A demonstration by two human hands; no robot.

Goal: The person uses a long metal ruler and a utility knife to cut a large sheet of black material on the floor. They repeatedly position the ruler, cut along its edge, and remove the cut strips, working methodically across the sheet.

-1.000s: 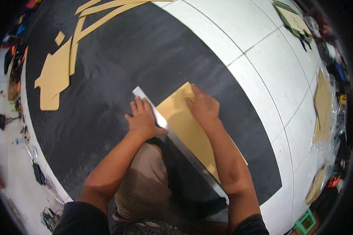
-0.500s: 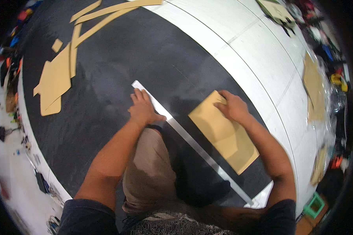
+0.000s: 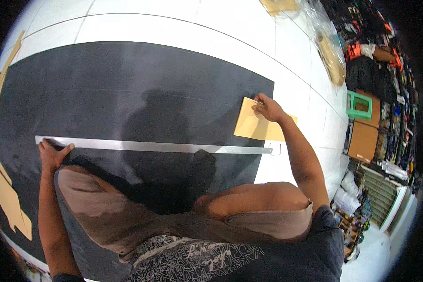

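A long silver metal ruler (image 3: 150, 146) lies across the large black sheet (image 3: 94, 103) in front of my knees. My left hand (image 3: 52, 155) grips it near its left end, thumb and fingertips set apart along the near edge. To the right, my right hand (image 3: 268, 109) is closed on the upper edge of a tan cardboard piece (image 3: 254, 124). This piece sits beyond the ruler's right end, partly over the black sheet and partly over the pale floor. My right forearm crosses in front of its right side.
Cut tan strips and pieces (image 3: 9, 204) lie along the left edge of the black sheet. Pale floor tiles (image 3: 174, 23) surround it. A green plastic stool (image 3: 359, 105), a brown box (image 3: 364, 141) and a clear-wrapped bundle (image 3: 331, 56) stand at the right, with cluttered shelving behind.
My view has turned to the right, so the ruler now runs nearly level. My left hand still touches its left end. The cardboard piece now lies closer to the ruler's right end, with my right hand on it.
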